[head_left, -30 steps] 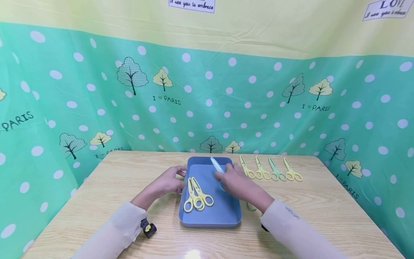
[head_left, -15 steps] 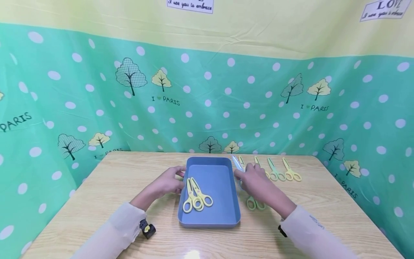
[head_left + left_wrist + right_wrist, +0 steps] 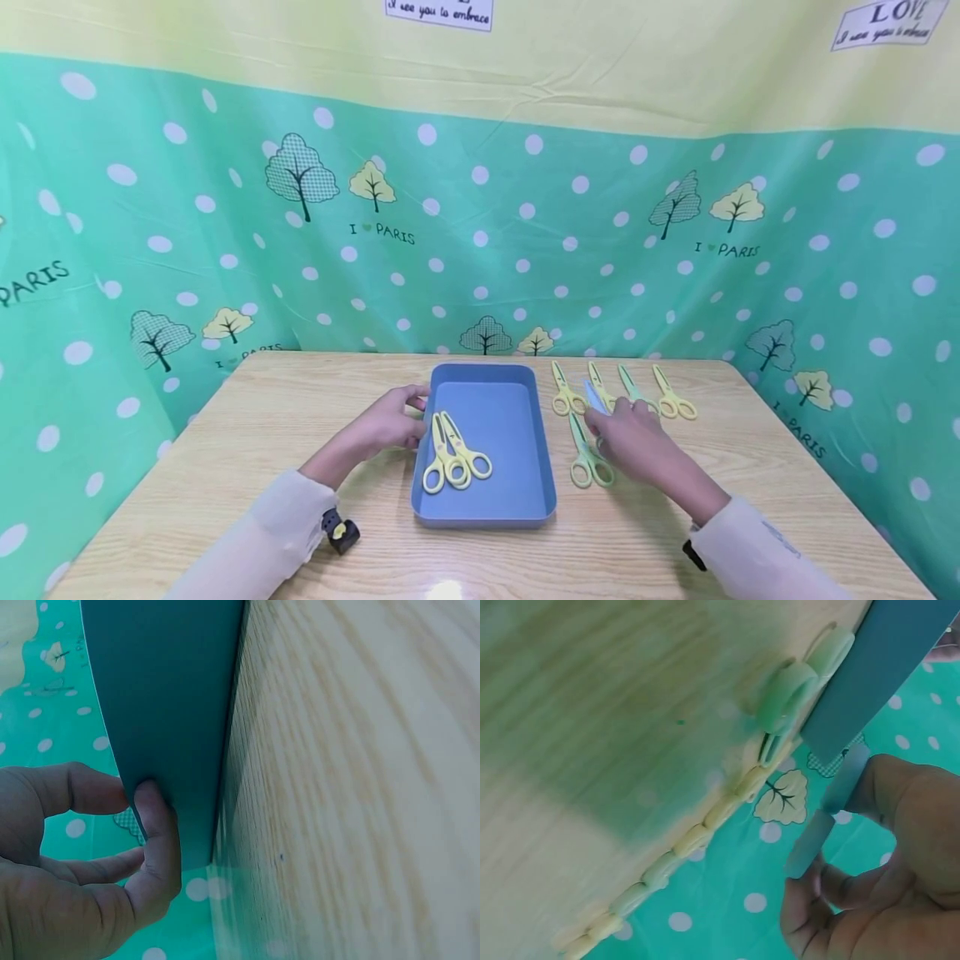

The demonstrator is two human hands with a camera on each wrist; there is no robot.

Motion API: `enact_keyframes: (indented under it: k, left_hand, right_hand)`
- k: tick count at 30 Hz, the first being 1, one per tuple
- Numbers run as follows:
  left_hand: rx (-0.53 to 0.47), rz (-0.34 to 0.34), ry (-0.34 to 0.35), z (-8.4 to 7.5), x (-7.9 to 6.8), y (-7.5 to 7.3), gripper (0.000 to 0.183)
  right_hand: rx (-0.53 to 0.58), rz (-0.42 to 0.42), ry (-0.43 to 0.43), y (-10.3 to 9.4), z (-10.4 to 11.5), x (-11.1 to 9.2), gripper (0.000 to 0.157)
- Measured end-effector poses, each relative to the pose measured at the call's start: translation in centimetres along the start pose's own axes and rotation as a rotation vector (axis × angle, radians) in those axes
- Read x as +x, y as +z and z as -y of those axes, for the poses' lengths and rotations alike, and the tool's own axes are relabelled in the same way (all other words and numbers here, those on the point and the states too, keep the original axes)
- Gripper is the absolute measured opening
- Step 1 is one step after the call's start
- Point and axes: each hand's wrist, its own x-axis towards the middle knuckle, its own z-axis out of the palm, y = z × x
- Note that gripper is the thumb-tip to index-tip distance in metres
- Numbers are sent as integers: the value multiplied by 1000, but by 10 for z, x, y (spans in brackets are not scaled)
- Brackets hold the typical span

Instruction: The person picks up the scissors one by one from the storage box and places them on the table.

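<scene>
My left hand [image 3: 386, 423] holds the left wall of a blue-grey tray [image 3: 517, 467]. In the left wrist view, fingers [image 3: 159, 832] lie against the tray's wall [image 3: 165, 697] at its rim. Two pairs of yellow scissors [image 3: 459, 458] lie overlapping inside the tray. To the right of the tray, my right hand [image 3: 637, 440] pinches a pair of light blue scissors [image 3: 596, 397] by the handles, blades pointing away. Its finger loops [image 3: 846, 778] show between thumb and fingers in the right wrist view. Green scissors [image 3: 588, 465] lie on the table just left of that hand.
Behind the right hand runs a row of scissors: yellow [image 3: 566, 400], another yellow [image 3: 597, 377], green [image 3: 630, 383] and yellow [image 3: 675, 400]. They lie on a wooden table [image 3: 315, 392]. A dotted curtain [image 3: 480, 208] hangs behind the table.
My right hand has carried the blue scissors from above the tray rightward, past the tray's right wall, to over the table. The green scissors beside the tray are now uncovered. My left hand stays put.
</scene>
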Motion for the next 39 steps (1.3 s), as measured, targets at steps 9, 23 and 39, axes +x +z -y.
enact_keyframes:
  k: [9, 23, 39]
  left_hand:
    - [4, 8, -11, 0, 0, 0, 80]
    - [17, 3, -7, 0, -1, 0, 80]
    - [11, 4, -4, -1, -2, -1, 82]
  right_hand:
    - [53, 116, 89, 5, -6, -13, 20]
    - [111, 271, 99, 8, -13, -23, 21]
    - [195, 318, 104, 11, -19, -18, 17]
